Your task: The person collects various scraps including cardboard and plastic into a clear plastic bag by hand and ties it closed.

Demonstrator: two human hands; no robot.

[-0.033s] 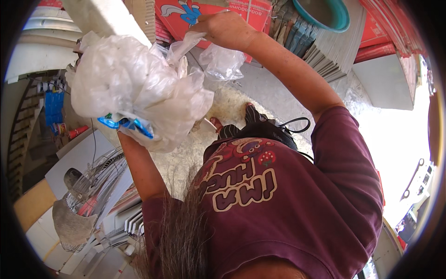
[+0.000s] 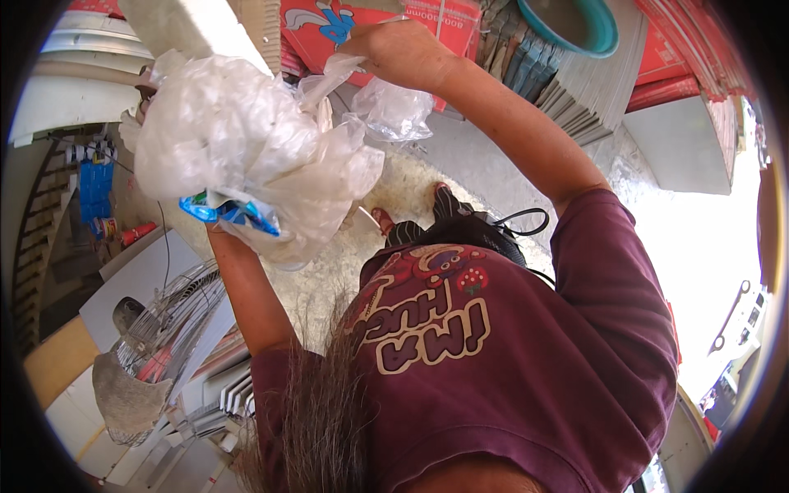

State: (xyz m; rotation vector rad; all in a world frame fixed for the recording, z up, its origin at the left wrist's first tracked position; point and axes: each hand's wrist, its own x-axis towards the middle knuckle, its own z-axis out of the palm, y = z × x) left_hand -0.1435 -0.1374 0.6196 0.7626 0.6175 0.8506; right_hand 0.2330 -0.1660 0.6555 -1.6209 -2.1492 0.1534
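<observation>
A large bundle of crumpled, cloudy-clear plastic bags point(image 2: 230, 131) fills the upper left, held up off the floor. From below, my left forearm point(image 2: 251, 287) reaches up behind it; the bags cover my left hand and its fingers. Blue shiny plastic point(image 2: 234, 215) pokes out at the bundle's lower side, next to my left wrist. My right hand point(image 2: 399, 53) is closed on a twisted end of a plastic bag at the bundle's right. Another clear plastic bag point(image 2: 394, 111) hangs just beneath my right hand.
Red boxes point(image 2: 304, 41) and a teal basin point(image 2: 608, 33) stand ahead, near stacked flat panels point(image 2: 588, 103). A pale post point(image 2: 193, 37) rises behind the bundle. At lower left lie a wire fan guard point(image 2: 185, 320) and metal strips. My feet point(image 2: 382, 220) stand on concrete.
The bag bundle and the blue plastic have shifted slightly to the right, along with my left forearm. My right hand keeps its hold in nearly the same place.
</observation>
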